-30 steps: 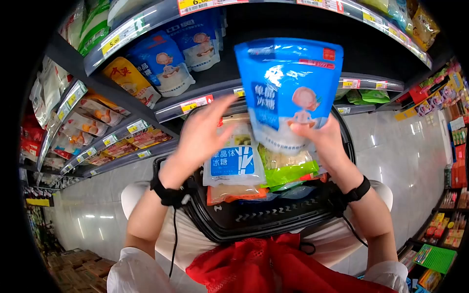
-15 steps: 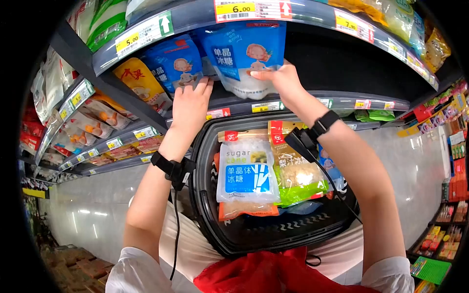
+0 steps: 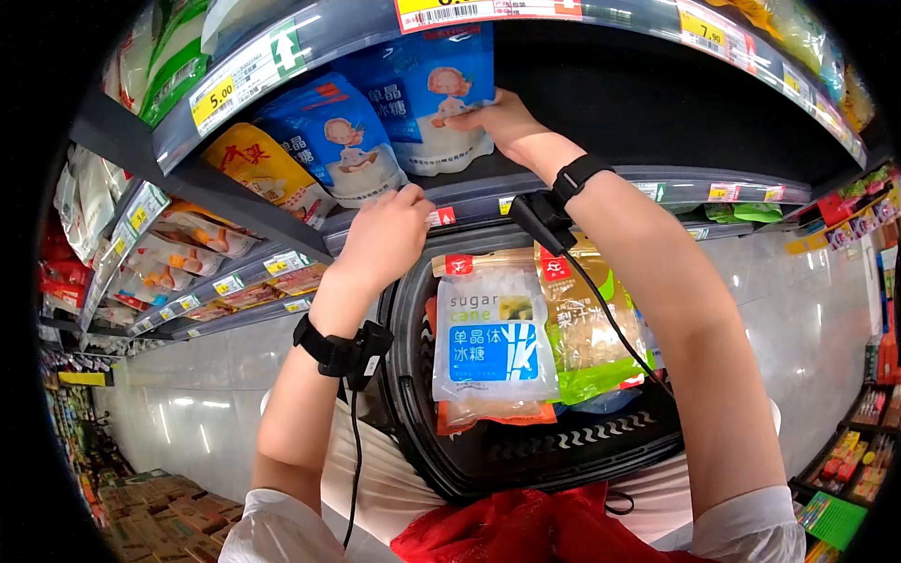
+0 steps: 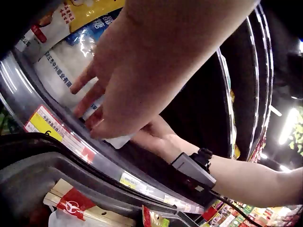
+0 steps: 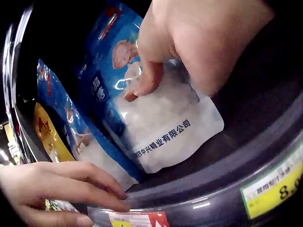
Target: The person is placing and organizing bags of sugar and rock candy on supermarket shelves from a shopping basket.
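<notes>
In the head view my right hand (image 3: 508, 127) grips the side of a blue and white rock sugar pouch (image 3: 441, 141) standing upright on the shelf. Its thumb (image 5: 150, 78) lies across the pouch's front in the right wrist view; the other fingers are mostly hidden. A second blue rock sugar pouch (image 3: 361, 169) leans just to the left. My left hand (image 3: 383, 235) is at the shelf's front edge below that pouch, fingers extended and slightly bent. In the left wrist view its fingers (image 4: 87, 92) overlap the lower part of a pouch.
A black basket (image 3: 405, 413) sits on my lap below the shelf, holding a sugar cane rock sugar bag (image 3: 493, 300), a gold and green bag (image 3: 596, 338) and others. A yellow pouch (image 3: 253, 164) stands beside a shelf divider. Another shelf edge (image 3: 619, 28) with price tags runs above.
The right hand has carried the blue pouch from above the basket onto the shelf, then further in and left beside the other pouch. The left hand first reached to the shelf, then came down to its edge.
</notes>
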A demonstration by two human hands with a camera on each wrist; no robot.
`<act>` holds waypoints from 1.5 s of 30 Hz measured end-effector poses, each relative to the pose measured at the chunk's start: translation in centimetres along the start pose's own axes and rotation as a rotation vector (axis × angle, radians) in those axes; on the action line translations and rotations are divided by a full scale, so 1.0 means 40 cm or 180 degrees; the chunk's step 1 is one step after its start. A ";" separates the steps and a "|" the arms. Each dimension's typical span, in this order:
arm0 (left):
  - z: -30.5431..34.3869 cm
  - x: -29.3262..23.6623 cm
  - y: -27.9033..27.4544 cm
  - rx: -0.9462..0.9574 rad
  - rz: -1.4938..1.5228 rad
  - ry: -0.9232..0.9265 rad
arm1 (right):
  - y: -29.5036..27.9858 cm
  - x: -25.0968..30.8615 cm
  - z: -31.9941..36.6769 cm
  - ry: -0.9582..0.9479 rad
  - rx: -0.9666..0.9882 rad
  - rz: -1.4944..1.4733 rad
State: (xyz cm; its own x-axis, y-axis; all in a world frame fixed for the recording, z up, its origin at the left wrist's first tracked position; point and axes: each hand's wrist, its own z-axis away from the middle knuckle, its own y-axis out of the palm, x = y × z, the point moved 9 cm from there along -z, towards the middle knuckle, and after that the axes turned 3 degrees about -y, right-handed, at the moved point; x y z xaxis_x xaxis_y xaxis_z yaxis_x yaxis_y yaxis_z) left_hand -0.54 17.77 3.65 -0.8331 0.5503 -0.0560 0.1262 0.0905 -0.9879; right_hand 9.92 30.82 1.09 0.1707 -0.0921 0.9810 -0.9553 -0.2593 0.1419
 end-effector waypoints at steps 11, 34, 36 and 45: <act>0.021 0.120 0.000 0.0276 -0.0309 -0.0929 | -0.001 0.022 -0.018 -0.0272 0.0238 0.0424; 0.034 0.214 0.020 -0.0424 0.0633 -0.1635 | 0.195 0.134 0.168 -0.3005 -0.0745 0.5790; 0.017 0.212 0.029 -0.0502 0.0647 -0.1515 | 0.195 0.118 0.143 -0.3031 -0.0866 0.5706; -0.014 0.180 0.024 -0.1209 0.0106 -0.0910 | 0.180 0.088 0.054 -0.2566 -0.0898 0.5962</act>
State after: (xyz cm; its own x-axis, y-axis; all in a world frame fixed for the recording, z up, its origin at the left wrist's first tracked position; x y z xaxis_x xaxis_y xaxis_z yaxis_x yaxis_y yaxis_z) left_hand -6.10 22.27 2.37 -0.9334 0.3124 -0.1769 0.2988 0.4031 -0.8650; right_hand 4.15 26.56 5.28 -0.8791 -0.3448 -0.3290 -0.0466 0.7493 -0.6606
